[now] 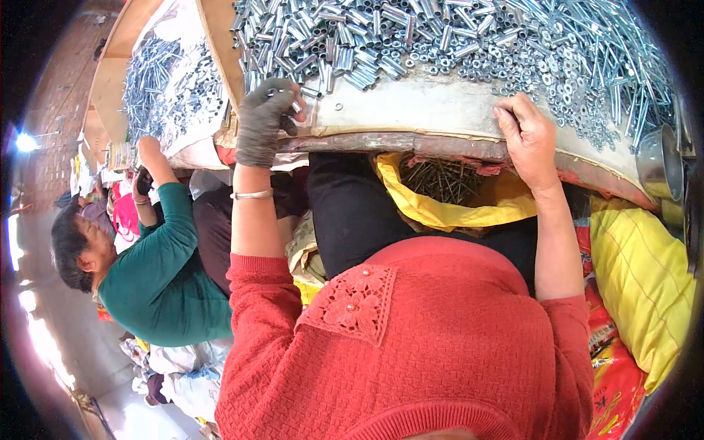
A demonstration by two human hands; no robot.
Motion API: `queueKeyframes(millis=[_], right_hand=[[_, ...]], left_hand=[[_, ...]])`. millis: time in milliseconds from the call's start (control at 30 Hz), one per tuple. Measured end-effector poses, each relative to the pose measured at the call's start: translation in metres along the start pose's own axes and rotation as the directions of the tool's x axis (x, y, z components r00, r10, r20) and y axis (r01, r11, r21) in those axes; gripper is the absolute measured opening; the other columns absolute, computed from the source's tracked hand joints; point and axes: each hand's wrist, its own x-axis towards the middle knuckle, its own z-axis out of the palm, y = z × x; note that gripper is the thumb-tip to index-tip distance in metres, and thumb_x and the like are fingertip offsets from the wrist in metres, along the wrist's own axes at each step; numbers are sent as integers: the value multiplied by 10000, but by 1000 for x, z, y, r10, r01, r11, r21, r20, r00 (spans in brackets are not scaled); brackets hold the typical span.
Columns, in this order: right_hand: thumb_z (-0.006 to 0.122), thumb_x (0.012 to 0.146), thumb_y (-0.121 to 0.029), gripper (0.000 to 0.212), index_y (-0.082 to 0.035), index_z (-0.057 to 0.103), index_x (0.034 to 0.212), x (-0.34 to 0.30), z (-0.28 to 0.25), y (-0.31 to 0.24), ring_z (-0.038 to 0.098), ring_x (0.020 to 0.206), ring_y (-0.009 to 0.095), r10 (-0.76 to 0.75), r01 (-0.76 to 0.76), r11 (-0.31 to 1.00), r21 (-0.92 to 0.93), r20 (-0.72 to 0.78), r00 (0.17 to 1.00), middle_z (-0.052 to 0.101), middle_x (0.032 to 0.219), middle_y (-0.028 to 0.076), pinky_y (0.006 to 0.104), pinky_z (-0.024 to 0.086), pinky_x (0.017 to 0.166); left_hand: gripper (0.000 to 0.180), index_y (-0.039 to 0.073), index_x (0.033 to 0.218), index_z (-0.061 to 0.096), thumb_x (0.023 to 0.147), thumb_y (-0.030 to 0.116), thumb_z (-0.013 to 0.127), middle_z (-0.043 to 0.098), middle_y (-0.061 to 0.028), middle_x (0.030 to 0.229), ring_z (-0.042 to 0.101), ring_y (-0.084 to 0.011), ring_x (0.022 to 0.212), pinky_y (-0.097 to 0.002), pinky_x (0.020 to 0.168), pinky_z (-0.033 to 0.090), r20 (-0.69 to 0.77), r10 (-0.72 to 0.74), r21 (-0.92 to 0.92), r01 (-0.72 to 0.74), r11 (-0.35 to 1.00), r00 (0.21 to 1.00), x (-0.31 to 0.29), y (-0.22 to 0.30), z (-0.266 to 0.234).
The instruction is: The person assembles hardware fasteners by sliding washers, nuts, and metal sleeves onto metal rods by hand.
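My left hand (265, 121), in a grey glove with bare fingertips, is curled at the near edge of a pile of metal sleeves (345, 37). Shiny metal shows between its fingers and looks like a small sleeve (296, 107). Bare and with its fingers bent in, my right hand (529, 136) is over the front edge of the worktable (418, 103), close to heaped washers and nuts (550, 70). Whatever its fingers may hold is hidden. One loose washer (339, 107) lies on the pale tabletop between my hands. Long thin bolts (631, 51) are piled at the far right.
Below the table edge, between my legs, a yellow sack (418, 209) holds long bolts (444, 180). A metal container (658, 158) stands at the right end, above a full yellow bag (638, 279). Left of a wooden divider (218, 44), a person in green (158, 257) sits by another parts heap (172, 84).
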Motion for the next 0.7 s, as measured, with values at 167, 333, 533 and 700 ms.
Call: queueKeyframes(millis=[167, 333, 533, 700], right_hand=[[627, 844, -98, 58, -54, 592, 862, 0, 0, 1, 603, 700, 276, -1, 0, 1000, -19, -16, 1000, 588, 776, 96, 323, 459, 620], [620, 847, -99, 54, -60, 590, 869, -1, 2, -1, 605, 702, 276, -19, 18, 1000, -6, -19, 1000, 596, 788, 92, 325, 460, 616], [619, 849, -110, 60, -61, 587, 866, -2, 0, 2, 602, 693, 280, -18, 18, 1000, -11, -29, 999, 596, 787, 92, 333, 456, 603], [618, 850, -125, 68, -67, 589, 868, 0, 1, -1, 594, 689, 291, -21, 21, 1000, 2, -22, 1000, 592, 784, 97, 340, 455, 604]], left_hand=[[222, 69, 1028, 611, 832, 170, 589, 609, -136, 994, 626, -303, 895, -409, 758, 508, 246, 288, 952, -286, 106, 926, 15, -12, 25], [157, 69, 962, 599, 834, 160, 595, 627, -110, 916, 642, -258, 769, -367, 647, 525, 336, 520, 920, -392, -2, 785, 20, -19, 18], [171, 52, 981, 583, 835, 140, 601, 631, -101, 742, 601, -175, 571, -272, 444, 464, -176, -24, -558, -80, 826, 984, 10, 3, 26], [243, 30, 876, 641, 785, 255, 641, 669, -174, 869, 665, -285, 763, -372, 671, 511, -64, 322, 700, -187, 689, 944, 35, -20, 23]])
